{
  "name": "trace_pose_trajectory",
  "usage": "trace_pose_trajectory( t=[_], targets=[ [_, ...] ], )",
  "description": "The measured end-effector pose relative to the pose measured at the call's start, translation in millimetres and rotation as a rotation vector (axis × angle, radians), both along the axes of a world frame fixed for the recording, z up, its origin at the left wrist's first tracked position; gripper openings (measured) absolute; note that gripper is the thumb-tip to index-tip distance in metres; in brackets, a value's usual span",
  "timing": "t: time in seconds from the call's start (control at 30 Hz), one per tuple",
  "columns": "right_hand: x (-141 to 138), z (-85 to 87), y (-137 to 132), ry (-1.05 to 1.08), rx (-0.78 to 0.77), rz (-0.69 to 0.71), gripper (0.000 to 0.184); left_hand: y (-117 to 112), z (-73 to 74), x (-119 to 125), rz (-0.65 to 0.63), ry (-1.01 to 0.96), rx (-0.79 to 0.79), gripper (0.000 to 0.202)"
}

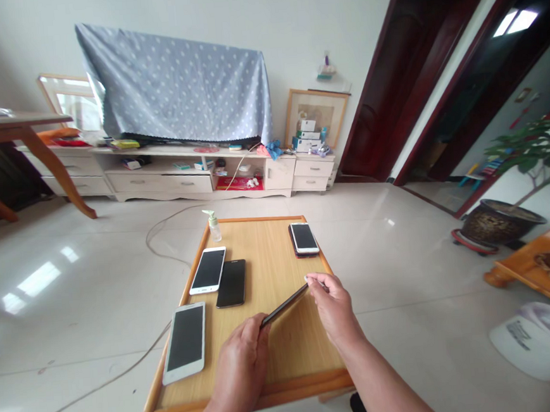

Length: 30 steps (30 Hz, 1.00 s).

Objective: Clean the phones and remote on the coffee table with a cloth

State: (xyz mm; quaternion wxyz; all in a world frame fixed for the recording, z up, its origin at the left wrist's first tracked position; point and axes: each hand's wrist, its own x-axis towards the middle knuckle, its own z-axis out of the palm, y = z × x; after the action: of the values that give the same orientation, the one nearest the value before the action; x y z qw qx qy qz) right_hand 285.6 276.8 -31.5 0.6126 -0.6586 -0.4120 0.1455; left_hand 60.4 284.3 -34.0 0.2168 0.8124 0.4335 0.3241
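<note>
Above the small wooden table, a dark slim phone is held tilted, its edge turned toward me. My left hand is closed around its lower left end. At the upper right end, the fingers of my right hand are pinched together. A tiny white bit shows at those fingertips, too small to name. To the left lie a white phone, a black phone touching it, and a larger white phone. Another white phone rests on a dark flat item at the far right.
A clear pump bottle stands at the table's far left corner. Beyond is a low white cabinet with a cloth-covered screen. A cable runs over the floor at left. A white bucket and potted plant stand at right.
</note>
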Motion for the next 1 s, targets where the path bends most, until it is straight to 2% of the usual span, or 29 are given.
trace_pose_trajectory(
  t=[0.07,0.13,0.33,0.4,0.47,0.6,0.67,0.73,0.87,0.93,1.0],
  targets=[
    [-2,5.0,-2,-0.09,0.005,-0.024,0.038,-1,0.9,1,0.019,-0.015,0.018,0.018],
    [-11,11.2,-8,-0.128,0.001,0.012,0.036,-3,2.4,2,0.031,-0.028,0.02,0.018],
    [-71,22.6,-34,-0.212,0.034,0.353,0.024,-5,4.0,6,-0.007,-0.071,-0.012,0.02],
    [-79,24.3,-38,-0.253,0.066,0.423,0.024,-5,3.0,6,-0.026,-0.091,-0.016,0.02],
    [-70,25.4,-36,-0.252,0.066,0.383,0.022,-6,2.4,4,-0.018,-0.101,-0.003,0.02],
    [-32,24.8,-22,-0.186,0.019,0.153,0.025,-7,3.8,1,0.015,-0.074,0.041,0.017],
    [-26,23.7,-19,-0.177,0.015,0.109,0.027,-6,5.0,2,0.014,-0.059,0.051,0.016],
    [-36,23.4,-23,-0.196,0.019,0.161,0.024,-6,5.4,4,0.005,-0.051,0.06,0.017],
    [-67,27.3,-38,-0.246,0.03,0.366,0.019,-7,3.5,8,-0.058,-0.044,0.089,0.02],
    [-65,30.3,-39,-0.228,0.015,0.366,0.018,-7,2.8,8,-0.069,-0.045,0.095,0.02],
    [-49,31.7,-35,-0.178,-0.006,0.282,0.018,-7,3.2,6,-0.058,-0.053,0.103,0.019]
  ],
)
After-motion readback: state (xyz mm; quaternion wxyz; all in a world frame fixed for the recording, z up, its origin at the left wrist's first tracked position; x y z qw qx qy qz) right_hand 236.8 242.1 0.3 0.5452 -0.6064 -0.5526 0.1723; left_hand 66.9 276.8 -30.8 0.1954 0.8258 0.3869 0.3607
